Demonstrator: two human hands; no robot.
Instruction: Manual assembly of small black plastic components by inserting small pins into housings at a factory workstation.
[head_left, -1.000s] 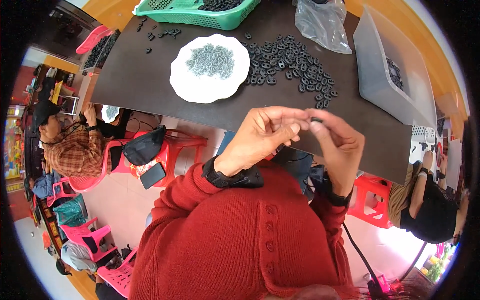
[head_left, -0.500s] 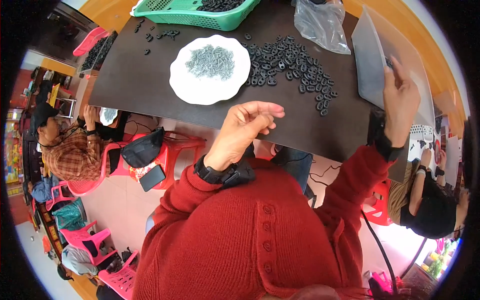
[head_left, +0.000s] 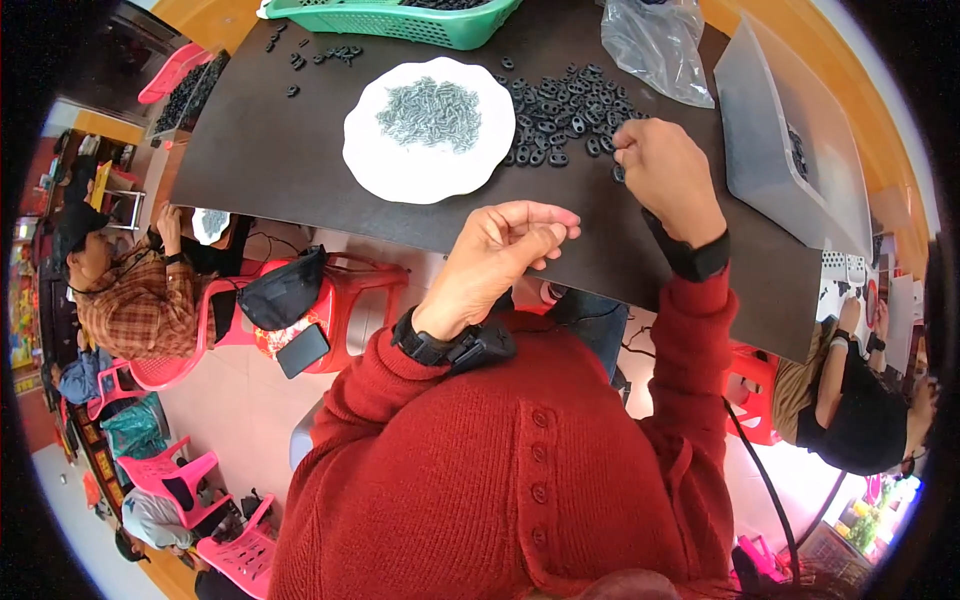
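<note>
Black oval pieces with two holes [head_left: 563, 107] lie in a loose pile on the dark table. At the pile's right edge is my right hand [head_left: 668, 178], its fingers bent and drawn together down at the pieces; what they hold, if anything, is hidden. My left hand [head_left: 497, 255] hovers at the table's front edge, thumb and forefinger close together and the other fingers curled. Nothing I can name shows in it. Left of the pile stands a white scalloped plate [head_left: 405, 181] bearing a heap of small grey metal pins or screws [head_left: 432, 115].
A translucent plastic bin [head_left: 752, 150] with some black pieces inside stands at the right. At the back are a green basket [head_left: 440, 28] and a clear plastic bag [head_left: 655, 50]. Other people sit left and right, near red stools [head_left: 345, 330].
My right hand has left the plastic bin and moved left to the pile of black pieces. My left hand has barely moved.
</note>
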